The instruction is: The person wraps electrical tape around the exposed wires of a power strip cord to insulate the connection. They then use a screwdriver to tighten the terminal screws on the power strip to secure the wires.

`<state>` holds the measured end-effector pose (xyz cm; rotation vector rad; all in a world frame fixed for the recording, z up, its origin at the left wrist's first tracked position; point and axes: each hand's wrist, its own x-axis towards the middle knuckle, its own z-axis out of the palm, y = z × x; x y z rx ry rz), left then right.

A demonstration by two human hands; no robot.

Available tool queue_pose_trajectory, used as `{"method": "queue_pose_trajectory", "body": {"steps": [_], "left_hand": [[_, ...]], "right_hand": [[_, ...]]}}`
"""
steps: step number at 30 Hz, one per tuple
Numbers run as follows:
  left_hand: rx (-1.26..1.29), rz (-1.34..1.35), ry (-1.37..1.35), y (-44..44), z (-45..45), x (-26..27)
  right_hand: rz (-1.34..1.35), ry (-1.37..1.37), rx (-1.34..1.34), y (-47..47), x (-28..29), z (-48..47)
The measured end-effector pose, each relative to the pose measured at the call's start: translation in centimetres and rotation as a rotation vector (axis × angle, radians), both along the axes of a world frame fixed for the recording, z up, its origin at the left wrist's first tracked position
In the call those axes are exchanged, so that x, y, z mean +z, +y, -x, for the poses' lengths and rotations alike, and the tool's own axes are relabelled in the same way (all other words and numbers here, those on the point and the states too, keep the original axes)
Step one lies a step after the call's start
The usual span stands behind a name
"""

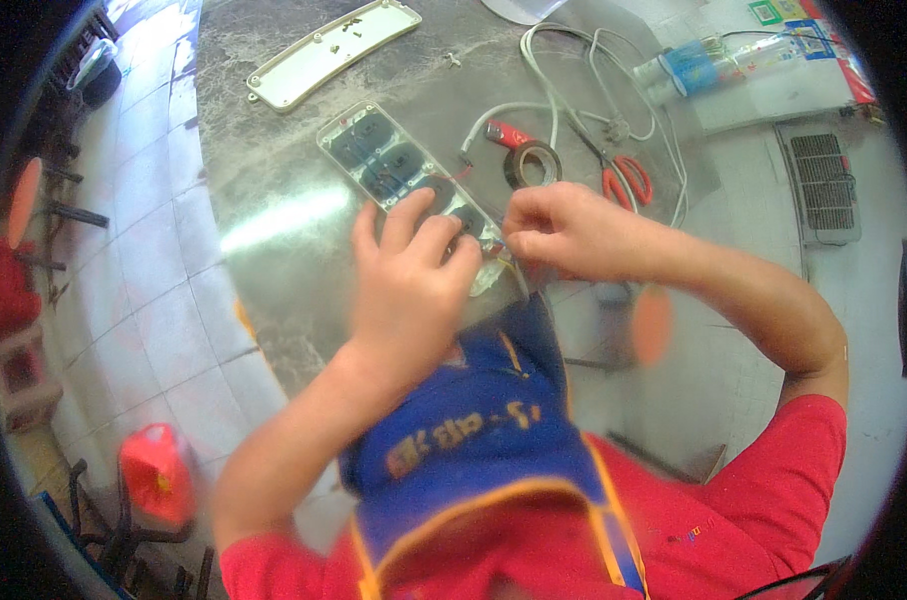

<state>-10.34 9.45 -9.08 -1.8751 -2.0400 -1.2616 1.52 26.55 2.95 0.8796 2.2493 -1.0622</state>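
An opened power strip housing (402,161) lies at a slant on the grey marbled table, its dark round socket backs and blue wires exposed. My left hand (416,277) spreads over its nearer half, fingertips on the sockets and edge. Beside its near right end, my right hand (566,231) has thumb and fingers pinched together close to thin coloured wires (504,259). Whether anything is between those fingers is hidden. Past my right hand lie a roll of dark tape (513,168), a red cylindrical item (507,135) and red-handled scissors (635,181).
The long white back cover (326,64) holds several small screws (354,28) at the table's far side. A white cable (552,90) with a plug (616,130) loops at the right. Clear plastic containers (697,67) lie beyond it. The table's left edge borders a tiled floor (153,247).
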Motion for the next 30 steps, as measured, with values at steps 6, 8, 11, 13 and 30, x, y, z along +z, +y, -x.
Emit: {"method": "queue_pose_trajectory", "body": {"steps": [6,8,11,13,30], "left_hand": [[-0.012,-0.009,-0.010,0.1,0.0,0.0],[-0.012,-0.009,0.002,0.1,0.0,0.0],[-0.020,-0.010,0.015,0.0,0.0,-0.1],[-0.030,-0.005,0.007,0.0,0.0,0.0],[-0.056,0.002,0.032,-0.4,-0.1,0.7]], "right_hand": [[-0.044,-0.002,0.172,0.1,-0.4,-0.4],[0.018,0.035,0.130,0.3,-0.7,-0.6],[0.182,0.008,0.027,0.9,-0.6,-0.5],[0.307,-0.087,-0.055,1.0,0.1,0.1],[-0.001,-0.018,0.014,0.6,-1.7,1.1]]}}
